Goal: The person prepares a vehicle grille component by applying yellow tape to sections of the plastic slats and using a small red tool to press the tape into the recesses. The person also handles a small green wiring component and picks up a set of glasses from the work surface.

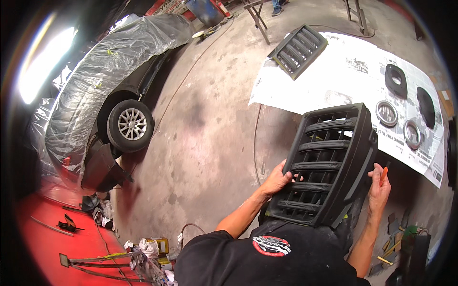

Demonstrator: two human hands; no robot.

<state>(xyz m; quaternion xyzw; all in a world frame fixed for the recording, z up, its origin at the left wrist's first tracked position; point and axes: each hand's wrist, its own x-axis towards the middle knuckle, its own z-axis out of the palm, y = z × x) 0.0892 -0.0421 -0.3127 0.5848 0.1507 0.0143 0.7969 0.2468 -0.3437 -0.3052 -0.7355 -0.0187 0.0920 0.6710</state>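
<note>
A dark grey slatted vent panel is tilted up in front of my body, with several crosswise louvres in a thick frame. My left hand is closed on its left edge, the fingertips reaching in between the slats. Beside the panel's right side is my right hand, its fingers closed round a slim orange tool with a dark tip. Whether that tool is a pen or a knife I cannot tell. The right fingertips are close to the panel's side; contact is unclear.
Newspaper sheets to the right bear a second slatted panel, two grey rings and two black oval parts. At left stands a car under plastic film, its wheel exposed. A hose crosses the floor.
</note>
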